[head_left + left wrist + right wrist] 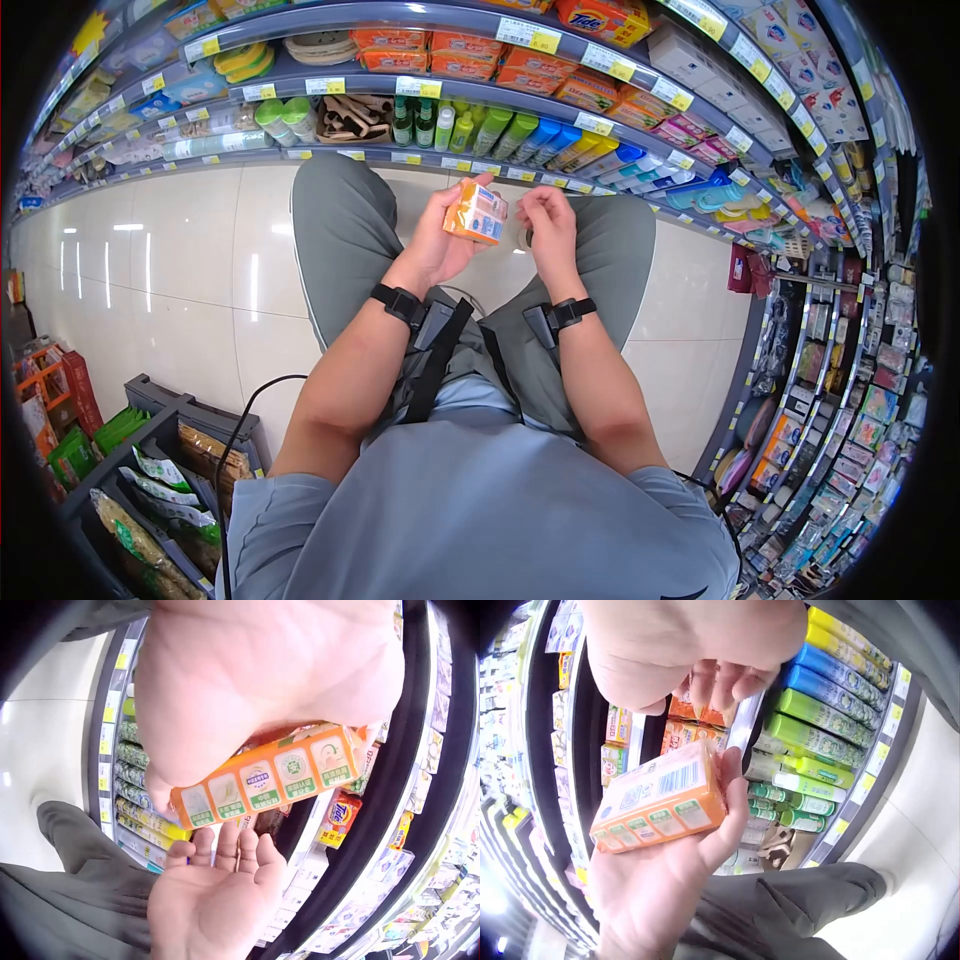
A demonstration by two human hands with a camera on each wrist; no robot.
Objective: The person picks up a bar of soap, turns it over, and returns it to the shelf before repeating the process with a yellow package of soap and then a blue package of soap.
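Note:
An orange-and-white wrapped pack (pixel 477 213) (pixel 264 780) (pixel 662 796) lies in the left hand (pixel 438 238) (pixel 262 667) (pixel 656 881), which grips it by its edges above the knees. Small green-edged pictures line its orange side in both wrist views, and a barcode shows on a white face in the right wrist view. Just to the right of the pack in the head view, the right hand (pixel 550 228) (pixel 216 900) (pixel 697 645) hovers, its fingers loosely bent and holding nothing. A narrow gap separates it from the pack in the head view.
Curved shelves (pixel 400 88) ahead hold orange packs (pixel 465 55), green bottles (pixel 425 122) and coloured tubes (pixel 540 140). Racks of small goods (pixel 865 400) stand at the right. A dark bin (pixel 170 400) with bagged goods is at the lower left. Tiled floor (pixel 190 250) surrounds the legs.

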